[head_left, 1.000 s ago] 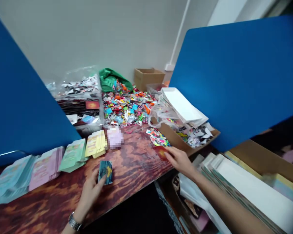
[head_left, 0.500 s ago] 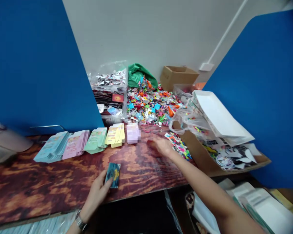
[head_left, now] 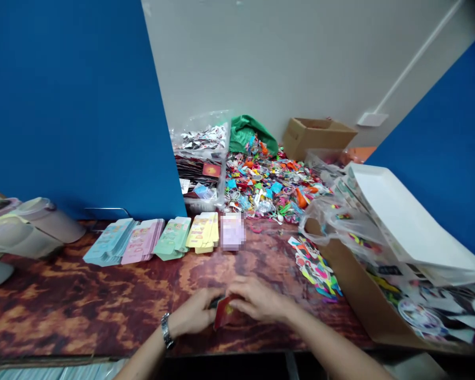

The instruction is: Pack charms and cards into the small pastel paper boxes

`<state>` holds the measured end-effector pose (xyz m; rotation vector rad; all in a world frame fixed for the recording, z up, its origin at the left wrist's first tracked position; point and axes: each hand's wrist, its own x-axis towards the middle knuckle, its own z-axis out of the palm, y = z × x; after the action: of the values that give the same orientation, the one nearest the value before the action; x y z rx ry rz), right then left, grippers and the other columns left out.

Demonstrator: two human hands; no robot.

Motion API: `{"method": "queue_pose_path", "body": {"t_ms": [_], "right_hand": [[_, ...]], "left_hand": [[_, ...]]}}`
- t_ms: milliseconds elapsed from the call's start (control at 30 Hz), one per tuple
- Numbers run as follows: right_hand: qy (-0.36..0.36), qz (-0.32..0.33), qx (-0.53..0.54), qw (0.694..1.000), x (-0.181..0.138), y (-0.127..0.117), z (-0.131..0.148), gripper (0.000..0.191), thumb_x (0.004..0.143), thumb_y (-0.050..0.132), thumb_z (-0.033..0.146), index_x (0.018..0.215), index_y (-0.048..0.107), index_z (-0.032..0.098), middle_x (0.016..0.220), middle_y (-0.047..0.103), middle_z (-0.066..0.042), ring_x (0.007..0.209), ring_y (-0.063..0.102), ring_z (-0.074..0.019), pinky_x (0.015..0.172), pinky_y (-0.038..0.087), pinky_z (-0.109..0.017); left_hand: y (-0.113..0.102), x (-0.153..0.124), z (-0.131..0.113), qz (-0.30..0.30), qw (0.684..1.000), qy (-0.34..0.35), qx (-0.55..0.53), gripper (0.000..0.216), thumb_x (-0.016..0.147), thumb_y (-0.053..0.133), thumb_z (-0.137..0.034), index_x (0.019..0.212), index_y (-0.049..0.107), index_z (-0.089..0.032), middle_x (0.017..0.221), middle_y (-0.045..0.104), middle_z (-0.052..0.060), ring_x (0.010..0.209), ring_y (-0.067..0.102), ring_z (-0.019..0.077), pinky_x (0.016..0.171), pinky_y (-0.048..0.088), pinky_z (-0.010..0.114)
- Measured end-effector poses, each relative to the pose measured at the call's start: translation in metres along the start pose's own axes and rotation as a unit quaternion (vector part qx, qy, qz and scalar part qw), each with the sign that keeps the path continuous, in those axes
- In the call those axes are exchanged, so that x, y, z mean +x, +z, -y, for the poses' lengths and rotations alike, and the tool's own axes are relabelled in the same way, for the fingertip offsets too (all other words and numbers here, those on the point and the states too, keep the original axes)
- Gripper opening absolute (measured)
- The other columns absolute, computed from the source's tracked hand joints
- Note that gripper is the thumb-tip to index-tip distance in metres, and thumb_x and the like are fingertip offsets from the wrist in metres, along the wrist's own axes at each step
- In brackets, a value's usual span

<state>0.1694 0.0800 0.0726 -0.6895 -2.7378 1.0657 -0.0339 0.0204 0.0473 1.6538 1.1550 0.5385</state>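
My two hands meet over the near part of the brown, wood-patterned table [head_left: 103, 306]. Pinched in my right hand [head_left: 257, 298] is a red card [head_left: 223, 312] with a yellowish mark. The fingers of my left hand [head_left: 195, 313] close around a dark teal card [head_left: 215, 302], mostly hidden behind the red one. Beyond the hands runs a row of card stacks: blue [head_left: 108, 244], pink [head_left: 142, 243], green [head_left: 174, 238], yellow [head_left: 202, 233] and lilac [head_left: 232, 232], the last one pixelated.
Colourful small trinkets [head_left: 265, 184] lie heaped at the back, beside clear bins [head_left: 201, 174] of cards. Bright cut-out stickers [head_left: 316, 269] lie on the right, next to an open carton [head_left: 352, 295] with a white tray [head_left: 411, 216] above it. Pale tubs [head_left: 51, 221] stand left.
My right hand has come back from the lilac stack's right side to my left hand, and the red card now shows clearly in it. My left hand's dark card is now mostly covered. The view has shifted.
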Motion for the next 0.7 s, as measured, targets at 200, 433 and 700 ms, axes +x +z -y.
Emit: {"method": "queue_pose_path", "body": {"t_ms": [200, 433, 700], "right_hand": [[0.089, -0.048, 0.015, 0.995, -0.003, 0.005, -0.022, 0.019, 0.093, 0.050, 0.024, 0.109, 0.059, 0.021, 0.100, 0.069, -0.003, 0.090, 0.063, -0.0173, 0.078, 0.046, -0.026], [0.053, -0.130, -0.217, 0.966, 0.071, -0.012, -0.050, 0.037, 0.095, 0.049, 0.025, 0.130, 0.053, 0.019, 0.124, 0.062, -0.012, 0.112, 0.056, -0.0237, 0.097, 0.045, -0.037], [0.037, -0.063, -0.349, 0.934, 0.145, -0.014, -0.077, 0.036, 0.096, 0.042, 0.019, 0.129, 0.055, 0.016, 0.135, 0.055, -0.018, 0.132, 0.043, -0.0304, 0.110, 0.025, -0.059]], "left_hand": [[-0.010, -0.001, 0.025, -0.192, 0.978, -0.018, 0.077, 0.043, 0.088, 0.045, -0.026, 0.130, 0.050, -0.016, 0.108, 0.067, 0.010, 0.095, 0.064, 0.0204, 0.086, 0.052, 0.035], [-0.036, 0.046, 0.058, -0.347, 0.842, 0.039, 0.411, 0.055, 0.089, 0.044, -0.020, 0.142, 0.036, -0.006, 0.145, 0.041, 0.022, 0.141, 0.030, 0.0338, 0.110, 0.036, 0.050], [-0.028, 0.083, 0.066, -0.335, 0.846, -0.004, 0.415, 0.060, 0.081, 0.055, -0.025, 0.135, 0.045, 0.000, 0.140, 0.046, 0.028, 0.141, 0.025, 0.0424, 0.111, 0.027, 0.060]]}}
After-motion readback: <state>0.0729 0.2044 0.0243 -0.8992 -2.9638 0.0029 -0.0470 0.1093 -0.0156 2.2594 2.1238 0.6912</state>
